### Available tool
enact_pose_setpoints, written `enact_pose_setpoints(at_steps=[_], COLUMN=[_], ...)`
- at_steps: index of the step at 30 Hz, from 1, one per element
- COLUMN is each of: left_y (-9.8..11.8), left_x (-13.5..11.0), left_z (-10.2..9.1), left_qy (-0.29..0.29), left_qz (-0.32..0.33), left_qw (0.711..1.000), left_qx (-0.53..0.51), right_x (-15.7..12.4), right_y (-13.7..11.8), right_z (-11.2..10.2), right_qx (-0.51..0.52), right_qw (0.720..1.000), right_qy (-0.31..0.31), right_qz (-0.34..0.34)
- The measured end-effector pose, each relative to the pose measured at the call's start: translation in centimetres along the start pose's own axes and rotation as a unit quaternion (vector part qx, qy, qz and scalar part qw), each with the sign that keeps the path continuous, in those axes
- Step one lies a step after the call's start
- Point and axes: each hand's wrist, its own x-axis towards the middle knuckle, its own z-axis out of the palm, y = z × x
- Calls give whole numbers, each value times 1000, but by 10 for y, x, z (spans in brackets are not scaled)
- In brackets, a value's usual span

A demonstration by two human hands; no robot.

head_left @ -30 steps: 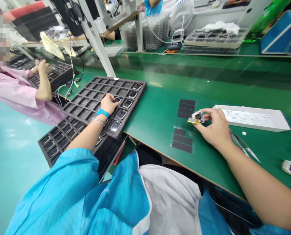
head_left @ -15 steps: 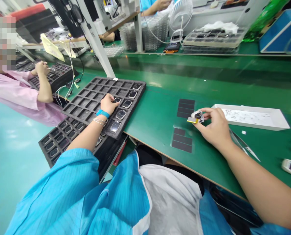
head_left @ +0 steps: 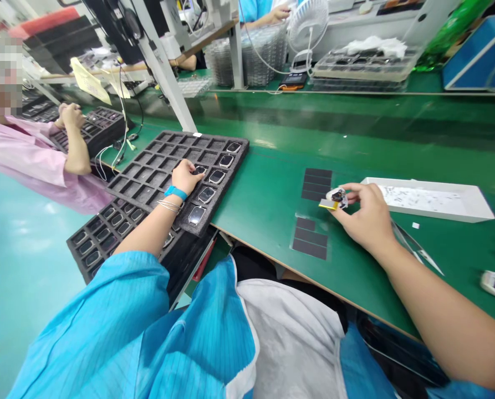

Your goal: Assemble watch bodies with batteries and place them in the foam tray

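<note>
My left hand (head_left: 186, 176) reaches over the black foam tray (head_left: 164, 160), its thumb and fingers closed on a watch case (head_left: 199, 169) that sits in or at its slot. Several more watch cases with dark screens lie along the tray's right side, such as one watch case (head_left: 207, 194) just nearer to me. Between the thumb and fingers of my right hand (head_left: 367, 216), above the green bench, is a small opened white device (head_left: 337, 195) with its inner parts showing. A flat silver battery with a yellow edge (head_left: 328, 204) sticks out from it.
Dark adhesive strips on clear sheets (head_left: 309, 238) lie left of my right hand. A white box (head_left: 471, 208) with small bits and tweezers (head_left: 428, 260) are beside it. A second filled tray (head_left: 93, 238) sits lower left. A co-worker in pink (head_left: 35, 155) works at left.
Both my hands keep almost the same place and hold. The view has shifted very slightly.
</note>
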Motion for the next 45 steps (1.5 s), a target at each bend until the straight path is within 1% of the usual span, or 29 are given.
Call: enact_pose_setpoints(at_steps=[9,20,25,29,32,35,40,43,45], left_y=[2,0,-1,-5,-4,3,23,35,48], left_x=[-1,0,0,1,2,2,4,1,-8], left_z=[0,0,1,3,3,1,-7,-14,-18], left_qy=[0,-1,8,29,36,19,-34,-59,-41], left_qz=[-4,-1,-1,-18,-43,-64,-85,-78,-47], left_qw=[1000,1000,1000,998,997,998,990,983,983], left_qx=[-3,-3,-13,-48,-50,-9,106,158,171], right_x=[1,0,2,3,3,3,3,3,3], right_y=[-1,4,3,1,0,1,0,0,0], right_z=[2,4,3,0,-1,-1,-1,-2,-3], right_qx=[11,17,11,7,12,15,19,21,24], right_qw=[1000,1000,1000,1000,1000,1000,1000,1000,1000], right_qy=[5,20,17,16,20,15,11,14,16], right_qz=[5,-9,-11,-8,-7,-3,-4,-10,-10])
